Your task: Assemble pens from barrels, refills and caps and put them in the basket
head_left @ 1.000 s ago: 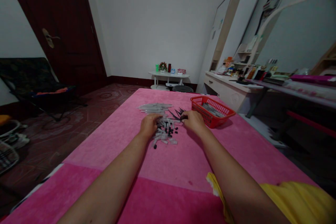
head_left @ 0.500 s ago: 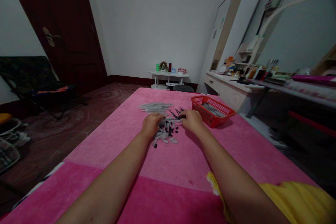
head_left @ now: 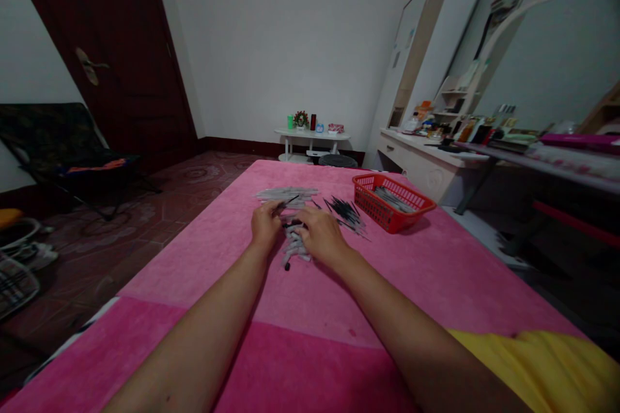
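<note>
My left hand (head_left: 266, 224) is closed around a thin dark stick that looks like a pen refill (head_left: 291, 201), its dark end pointing up to the right. My right hand (head_left: 321, 232) is just beside it, fingers bent down over a pile of small clear caps (head_left: 294, 246); what its fingertips pinch is hidden. A small black plug (head_left: 287, 266) lies at the near edge of that pile. Behind the hands is a row of clear pen barrels (head_left: 285, 193). To the right, several dark pen refills (head_left: 345, 210) lie loosely fanned out.
A red plastic basket (head_left: 394, 222) holding thin grey sticks stands on the pink cloth (head_left: 213, 258) to the right. Yellow fabric (head_left: 527, 361) lies at the near right. A white side table (head_left: 312, 135) stands by the wall, a dressing table (head_left: 426, 164) to the right.
My right hand has moved left and nearer, from beside the dark refills to over the caps, uncovering the refills. My left hand has shifted slightly left, a dark stick now showing from it.
</note>
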The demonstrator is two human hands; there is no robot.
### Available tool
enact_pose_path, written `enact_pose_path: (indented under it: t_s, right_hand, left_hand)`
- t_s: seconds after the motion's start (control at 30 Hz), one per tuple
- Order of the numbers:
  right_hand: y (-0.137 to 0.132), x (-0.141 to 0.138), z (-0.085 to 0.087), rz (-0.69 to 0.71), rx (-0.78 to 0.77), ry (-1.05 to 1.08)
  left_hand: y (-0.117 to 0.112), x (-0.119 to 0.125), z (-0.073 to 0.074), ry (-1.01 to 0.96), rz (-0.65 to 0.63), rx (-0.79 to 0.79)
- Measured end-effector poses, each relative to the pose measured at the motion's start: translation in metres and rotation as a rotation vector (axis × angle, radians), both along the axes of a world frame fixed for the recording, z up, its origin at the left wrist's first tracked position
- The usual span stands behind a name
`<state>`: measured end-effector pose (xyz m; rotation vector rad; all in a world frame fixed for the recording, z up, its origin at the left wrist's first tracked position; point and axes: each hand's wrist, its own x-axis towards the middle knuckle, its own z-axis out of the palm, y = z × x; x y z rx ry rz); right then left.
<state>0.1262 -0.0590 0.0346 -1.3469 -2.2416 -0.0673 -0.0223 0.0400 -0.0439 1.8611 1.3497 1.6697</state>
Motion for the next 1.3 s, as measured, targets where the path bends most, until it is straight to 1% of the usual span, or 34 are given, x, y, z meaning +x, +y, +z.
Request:
enact_pose_path:
  t_s: [0.1,0.2,0.3,0.37,0.43,0.5,0.57,0.67,0.73,0.8,0.9,0.97,1.03,1.07,1.13,1.3]
  right_hand:
    - [-0.008,-0.008,0.002,0.074,-0.149,-0.053]
    - [-0.017,-0.015,0.003,0.116,-0.296,-0.158]
    - [-0.021,-0.021,-0.004,0.113,-0.317,-0.250]
    - [-0.021,-0.024,-0.011,0.112,-0.305,-0.276]
    - [-0.022,-0.027,-0.017,0.100,-0.303,-0.283]
    - [-0.023,-0.029,-0.019,0.079,-0.294,-0.292]
    - [-0.025,-0.029,-0.014,0.063,-0.286,-0.306]
    - [-0.021,-0.018,-0.001,0.018,-0.321,-0.285]
    - [-0.010,-0.003,0.005,-0.040,-0.343,-0.186]
    - [0.007,0.018,0.005,-0.074,-0.336,0.022]
    - [0.034,0.049,-0.011,-0.146,-0.323,0.493]
    - [0.046,0.062,-0.024,-0.202,-0.375,0.808]
    - [0.050,0.069,-0.033,-0.209,-0.430,1.011]
    - [0.051,0.070,-0.036,-0.191,-0.441,1.064]
    - [0.050,0.070,-0.038,-0.136,-0.425,1.083]
    - [0.050,0.068,-0.038,-0.071,-0.355,0.989]
  left_hand:
    - [0.000,0.002,0.001,-0.051,0.010,0.005]
    - [-0.001,0.004,0.004,-0.179,0.022,0.022]
    - [-0.001,0.003,0.010,-0.282,0.042,0.054]
    - [-0.001,0.002,0.012,-0.299,0.060,0.077]
    - [0.000,0.001,0.011,-0.272,0.054,0.100]
    - [0.001,0.002,0.008,-0.219,0.020,0.117]
    - [0.001,0.002,0.005,-0.149,-0.011,0.125]
    - [0.000,0.003,0.002,-0.005,-0.015,0.145]
    - [-0.004,0.004,0.003,0.128,-0.021,0.162]
    - [-0.008,0.006,0.005,0.274,-0.057,0.172]
    - [-0.016,0.010,0.010,0.458,-0.118,0.192]
    - [-0.019,0.013,0.013,0.546,-0.145,0.205]
    - [-0.022,0.015,0.014,0.604,-0.168,0.210]
    - [-0.022,0.016,0.015,0.622,-0.177,0.212]
    - [-0.023,0.016,0.015,0.644,-0.191,0.218]
    - [-0.024,0.017,0.016,0.654,-0.216,0.226]
